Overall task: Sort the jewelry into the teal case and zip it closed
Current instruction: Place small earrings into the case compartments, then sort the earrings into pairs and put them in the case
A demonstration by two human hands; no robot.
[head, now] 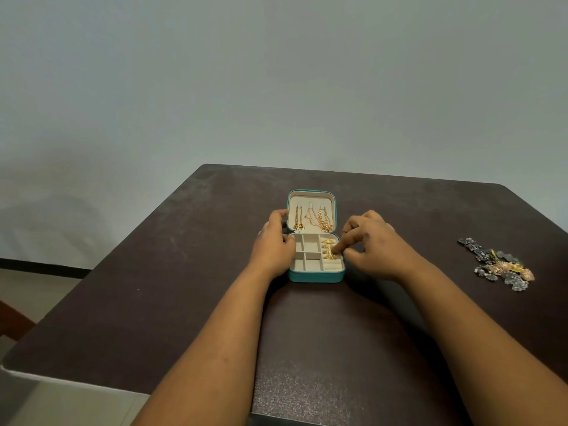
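The teal case (pixel 316 276) lies open in the middle of the dark table, its cream lid standing up behind. Three gold chains (pixel 313 221) hang from hooks inside the lid. Several gold rings (pixel 328 249) sit in the ring rolls at the right of the tray. My left hand (pixel 273 241) grips the case's left side at the hinge. My right hand (pixel 373 241) hovers at the case's right edge, its index fingertip pressing on a ring in the rolls. A pile of gold and dark silver jewelry (pixel 499 265) lies far to the right.
The dark table (pixel 153 272) has its left edge near the floor and a pale wall behind it. The tray's square compartments (pixel 307 252) on the left hold nothing. Bare tabletop lies between the case and the jewelry pile.
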